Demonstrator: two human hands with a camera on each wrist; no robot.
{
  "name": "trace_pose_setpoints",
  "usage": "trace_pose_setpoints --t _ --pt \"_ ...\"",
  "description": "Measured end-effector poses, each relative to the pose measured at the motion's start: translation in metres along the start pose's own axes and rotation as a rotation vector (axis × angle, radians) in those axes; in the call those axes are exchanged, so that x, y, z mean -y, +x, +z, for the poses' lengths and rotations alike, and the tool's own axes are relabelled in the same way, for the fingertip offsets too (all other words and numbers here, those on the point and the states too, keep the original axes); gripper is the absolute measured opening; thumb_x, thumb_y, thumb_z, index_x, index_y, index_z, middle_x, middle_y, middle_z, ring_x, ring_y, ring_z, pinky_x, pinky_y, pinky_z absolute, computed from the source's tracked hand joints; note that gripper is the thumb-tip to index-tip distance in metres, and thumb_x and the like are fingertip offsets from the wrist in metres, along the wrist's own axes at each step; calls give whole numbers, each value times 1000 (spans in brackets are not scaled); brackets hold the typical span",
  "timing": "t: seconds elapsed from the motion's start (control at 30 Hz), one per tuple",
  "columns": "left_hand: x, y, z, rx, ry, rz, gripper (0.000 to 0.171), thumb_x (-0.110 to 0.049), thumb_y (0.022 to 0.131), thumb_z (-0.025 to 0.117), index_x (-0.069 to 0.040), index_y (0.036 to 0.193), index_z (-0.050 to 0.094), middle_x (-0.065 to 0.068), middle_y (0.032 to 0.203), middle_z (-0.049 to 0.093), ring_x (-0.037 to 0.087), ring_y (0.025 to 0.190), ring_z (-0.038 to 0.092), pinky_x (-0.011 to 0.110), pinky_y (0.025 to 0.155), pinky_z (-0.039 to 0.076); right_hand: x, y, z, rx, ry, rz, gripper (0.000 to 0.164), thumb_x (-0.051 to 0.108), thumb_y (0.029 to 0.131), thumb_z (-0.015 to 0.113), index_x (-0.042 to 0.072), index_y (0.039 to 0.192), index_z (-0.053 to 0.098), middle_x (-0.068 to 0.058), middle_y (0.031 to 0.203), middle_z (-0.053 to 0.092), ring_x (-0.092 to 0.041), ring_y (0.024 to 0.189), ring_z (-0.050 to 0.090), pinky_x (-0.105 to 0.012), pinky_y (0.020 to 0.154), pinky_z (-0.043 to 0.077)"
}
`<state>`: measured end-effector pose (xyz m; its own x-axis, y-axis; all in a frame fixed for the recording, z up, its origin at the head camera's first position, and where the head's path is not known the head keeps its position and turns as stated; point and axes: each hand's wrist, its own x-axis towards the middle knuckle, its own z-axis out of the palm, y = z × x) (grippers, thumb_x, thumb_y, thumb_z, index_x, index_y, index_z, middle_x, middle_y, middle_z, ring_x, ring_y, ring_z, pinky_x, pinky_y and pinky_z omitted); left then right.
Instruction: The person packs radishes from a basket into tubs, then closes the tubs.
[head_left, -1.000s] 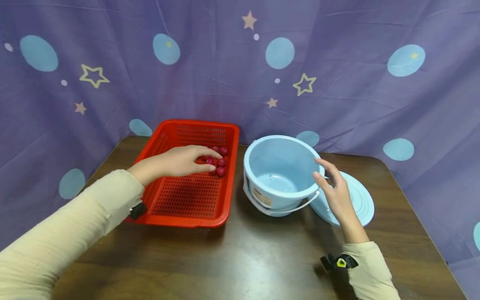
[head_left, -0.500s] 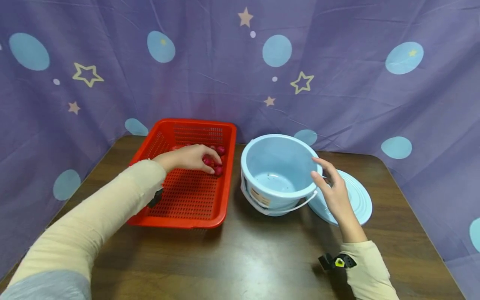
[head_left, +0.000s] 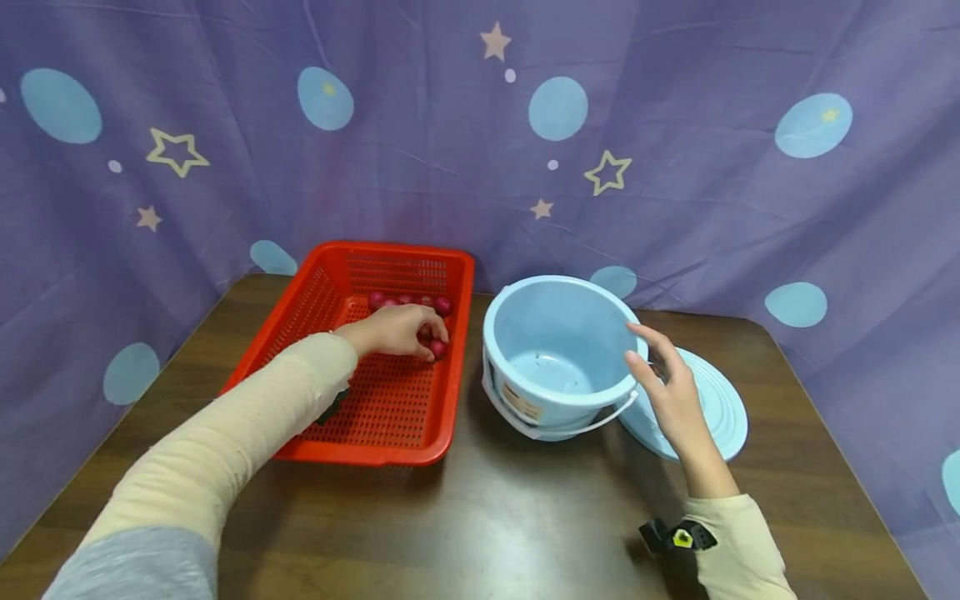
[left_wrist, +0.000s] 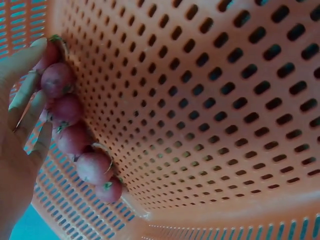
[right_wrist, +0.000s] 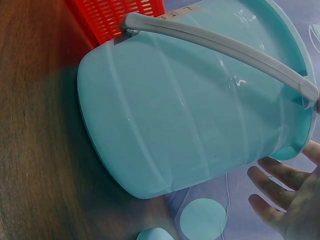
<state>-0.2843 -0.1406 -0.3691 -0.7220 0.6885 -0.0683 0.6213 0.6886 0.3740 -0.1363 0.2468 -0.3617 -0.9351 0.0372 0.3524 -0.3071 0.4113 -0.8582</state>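
In the head view, my left hand (head_left: pixel 405 331) reaches into the red plastic basket (head_left: pixel 467 358), with its thumb and fingers bent around a radish (head_left: pixel 438 348) near the right wall. The left wrist view shows a row of several radishes (left_wrist: pixel 92 167), with a fingertip on the uppermost radish (left_wrist: pixel 48 56). Beside the basket stands a light blue bucket (head_left: pixel 555 417), its inside showing only small dark specks. My right hand (head_left: pixel 675 396) rests at the bucket's right rim, thumb and index finger over the edge. In the right wrist view, its other fingers (right_wrist: pixel 272 187) extend loosely outside the wall.
A round blue lid (head_left: pixel 723 408) lies on the wooden table (head_left: pixel 510 533), right of the bucket and partly behind my right hand. The bucket's pale handle (head_left: pixel 600 423) hangs down in front. A purple patterned curtain (head_left: pixel 420 167) closes off the back.
My left hand has lowered into the basket and closed its fingers around a radish; the forearm has swung right. Several radishes behind it have come into sight. The right hand stays at the bucket rim.
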Motion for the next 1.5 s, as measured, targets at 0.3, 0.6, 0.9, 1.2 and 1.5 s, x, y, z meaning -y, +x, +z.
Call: trace_pose_setpoints --t 0.3,0.6,0.9,1.2,1.5 --pt "-1 2 9 -42 75 6 26 -18 77 84 -20 99 70 -4 93 65 16 89 61 36 80 48 -2 -5 0 -8 -33 12 42 22 103 54 9 142 51 -9 144 51 -5 126 46 -18 99 34" --pt "-4 0 4 -19 64 -17 25 -20 79 82 -21 101 70 -6 92 65 13 87 60 35 80 48 -1 -5 -1 -8 -29 -13 41 20 103 53 7 142 51 -12 142 51 -1 123 47 -15 98 35" --pt "-12 -11 -13 -13 -5 -73 23 -26 83 79 -22 104 70 -5 93 67 17 87 61 36 80 49 -3 -5 3 -1 2 -19 41 19 103 53 6 141 52 -13 141 52 -1 124 48 -14 99 36" --pt "-24 -25 -39 -61 -60 -81 25 -27 85 76 -19 107 70 -6 97 68 22 95 63 38 83 48 -5 -6 5 -22 32 -21 39 17 103 52 5 141 52 -14 141 51 -3 126 47 -14 100 35" --pt "-29 -34 -58 -144 -70 -91 28 -29 84 77 -19 108 69 -4 98 68 16 93 62 37 82 48 -4 -1 4 -22 13 -37 40 18 103 52 6 141 52 -13 141 52 -3 125 48 -15 100 35"
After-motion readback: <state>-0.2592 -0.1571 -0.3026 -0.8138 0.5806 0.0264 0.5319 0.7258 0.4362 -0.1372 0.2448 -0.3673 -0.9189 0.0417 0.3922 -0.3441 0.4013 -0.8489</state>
